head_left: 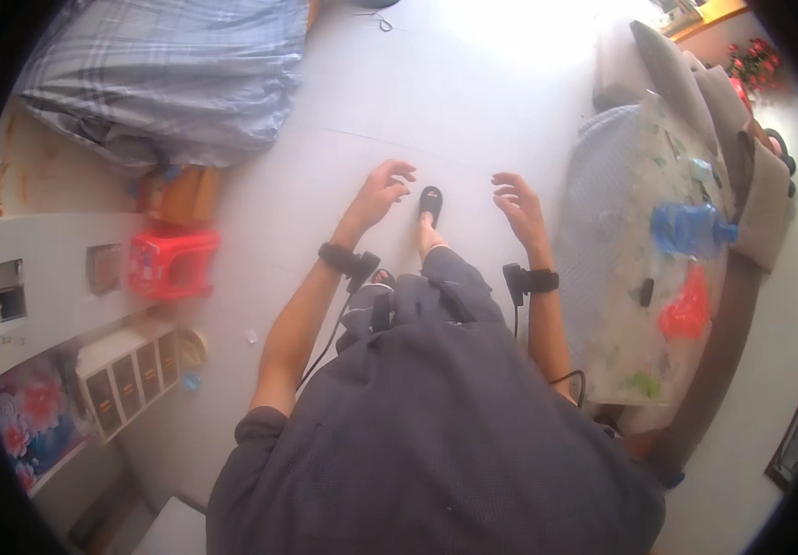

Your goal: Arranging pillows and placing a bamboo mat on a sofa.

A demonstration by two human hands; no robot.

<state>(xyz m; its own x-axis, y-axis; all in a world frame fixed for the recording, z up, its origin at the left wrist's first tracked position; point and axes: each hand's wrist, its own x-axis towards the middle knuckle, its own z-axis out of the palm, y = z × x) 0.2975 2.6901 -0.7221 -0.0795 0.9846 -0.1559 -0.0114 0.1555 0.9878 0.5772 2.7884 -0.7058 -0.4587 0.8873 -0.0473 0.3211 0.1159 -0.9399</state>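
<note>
My left hand [379, 194] hangs in the air above the pale floor, fingers loosely curled and apart, with nothing in them. To its right, my right hand [520, 205] is held at about the same height, also open and holding nothing. Neither hand touches anything. Each wrist wears a black strap with a small device and a cable. Between the hands, a foot in a black slipper [431, 198] is stepped forward on the floor. Nearest to my right hand is a table with a grey quilted cover [593, 203].
On the table are a large blue water bottle [690, 229], a red plastic bag [686, 307] and a small black object [647, 292]. A brown sofa [741, 319] runs behind it. Leftward stand a red plastic stool [177, 265], a white drawer unit [131, 375] and a grey plaid cover [177, 74].
</note>
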